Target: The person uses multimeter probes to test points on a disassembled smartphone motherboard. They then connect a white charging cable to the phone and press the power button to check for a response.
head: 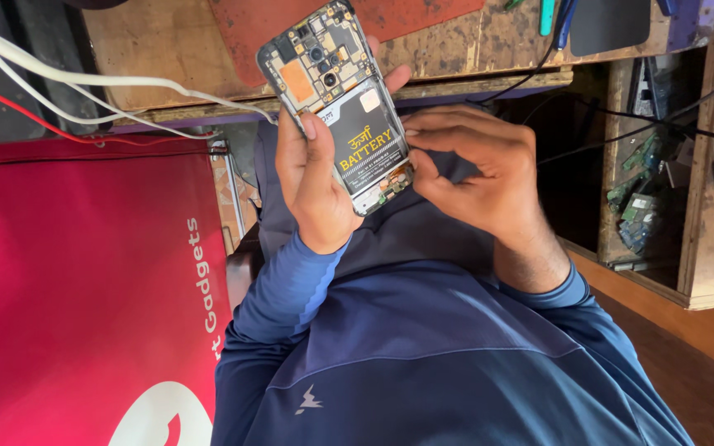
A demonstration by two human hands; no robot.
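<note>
Head view shows an opened phone (340, 103) with its back cover off, held above the person's lap in front of a wooden workbench (167, 58).

Hidden or unclear: the left hand (316, 177) covers the phone's left edge, and its fingertips show only past the right edge. The lower end of the phone is partly masked by the right hand (477, 177). Whether the right fingertips pinch a small part or only press on the board there cannot be determined. Loose circuit boards (642, 194) in the shelf at right are too small and shaded to identify. White and red cables (84, 87) run off the left border.

Grip state: the left hand is closed around the phone body, thumb lying across the black battery (367, 140). The right hand's fingers are curled, tips touching the phone's lower end.

Edges and room: the bench edge lies just behind the phone's top. A red banner (84, 289) fills the left side. Open space remains between the hands and the shelf at right.

Materials: the phone has a grey frame, an exposed board with small metal shields, and an orange patch. The bench wood is worn and stained. The sleeves (291, 289) are blue knit fabric.
</note>
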